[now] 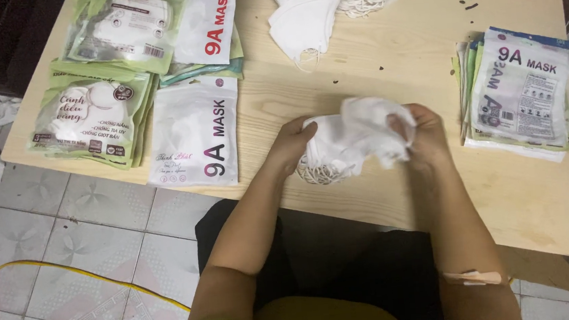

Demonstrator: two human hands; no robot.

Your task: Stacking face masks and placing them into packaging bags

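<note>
Both hands bunched around a small stack of white masks (354, 137), held just over the near edge of the table (386, 71).

Left hand (291, 144) is clamped on one end of the bundle, right hand (423, 132) is pinching the other, ear loops dangling underneath. If you ask me, keep the edges squared up and grip lightly, since that soft fabric crumples easily. Past that: a glossy white pouch (194, 133) to the left, green-edged packs (88, 118) beyond it, a flat pile of printed pouches (520, 97) on the right, and more loose masks (307, 12) at the far side. Table's pale wood, floor's patterned tile.
</note>
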